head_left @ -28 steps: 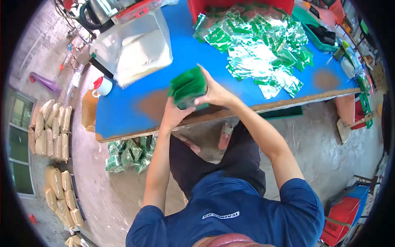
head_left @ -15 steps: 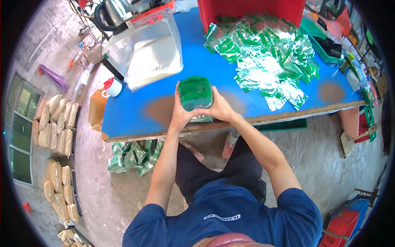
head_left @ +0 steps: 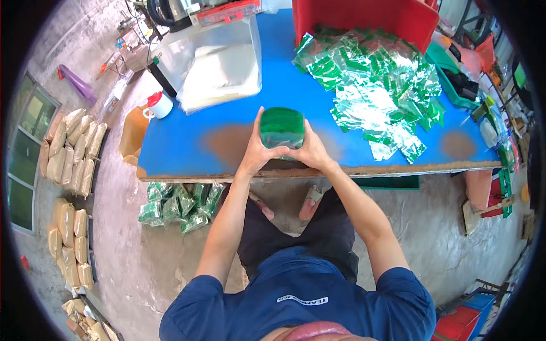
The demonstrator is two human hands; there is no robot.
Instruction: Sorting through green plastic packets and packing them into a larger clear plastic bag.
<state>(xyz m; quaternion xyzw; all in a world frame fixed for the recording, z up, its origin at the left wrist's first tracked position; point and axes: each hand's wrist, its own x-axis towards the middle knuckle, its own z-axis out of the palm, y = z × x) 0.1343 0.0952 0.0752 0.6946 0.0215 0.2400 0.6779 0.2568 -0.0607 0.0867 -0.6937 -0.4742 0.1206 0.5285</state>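
Between my two hands is a squared stack of green-and-silver packets, held just above the front edge of the blue-topped table. My left hand presses its left side, fingers pointing away from me. Opposite it, my right hand grips the right side. Both thumbs meet across the near face of the stack. Slight blur covers its top, so single packets are hard to make out. To the right, a loose heap of similar shiny packets spills over the tabletop from a red bin.
Clear plastic bags lie in a translucent box at back left, near a white mug with a red top. A green tray stands at far right. Filled green bags rest below the table; brown sacks are stacked leftward.
The view has shifted slightly, so the table and heap sit differently in the picture. Both hands keep hold of the stack, which has barely moved over the table.
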